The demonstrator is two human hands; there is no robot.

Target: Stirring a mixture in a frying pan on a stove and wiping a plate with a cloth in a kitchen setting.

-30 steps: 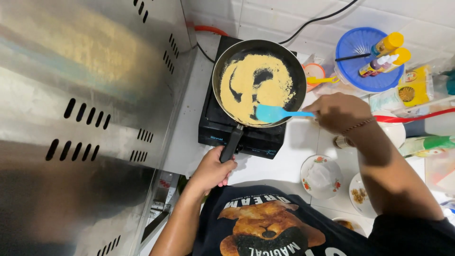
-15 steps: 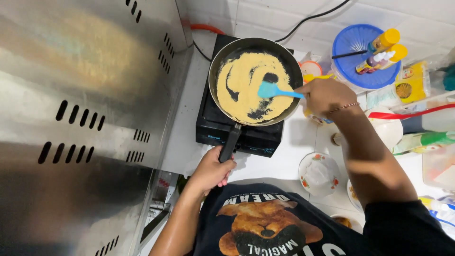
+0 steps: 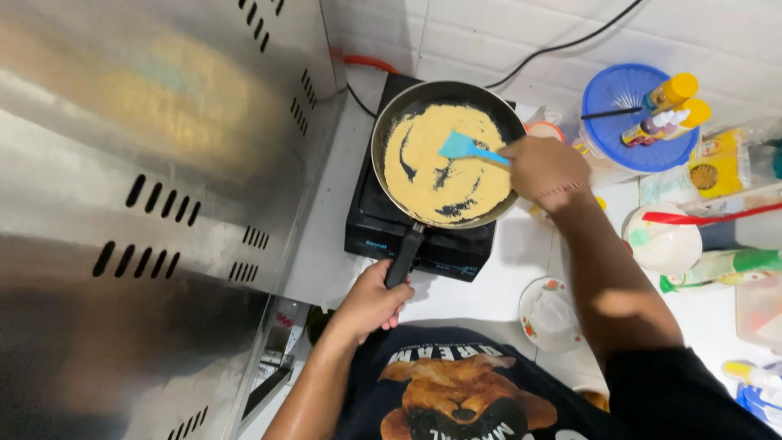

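A tall steel cabinet (image 3: 138, 204) with vent slots fills the left side. Beside it, on the white surface (image 3: 497, 285), sits a black single-burner stove (image 3: 366, 220) carrying a dark frying pan (image 3: 391, 134) spread with yellow batter (image 3: 440, 167). The pan's long axis runs from the bowl down toward the person, its black handle (image 3: 403, 254) pointing at the chest. The left hand (image 3: 371, 303) is closed around the handle's end. The right hand (image 3: 544, 167) grips a blue spatula (image 3: 462, 147), blade pointing left, lying on the batter.
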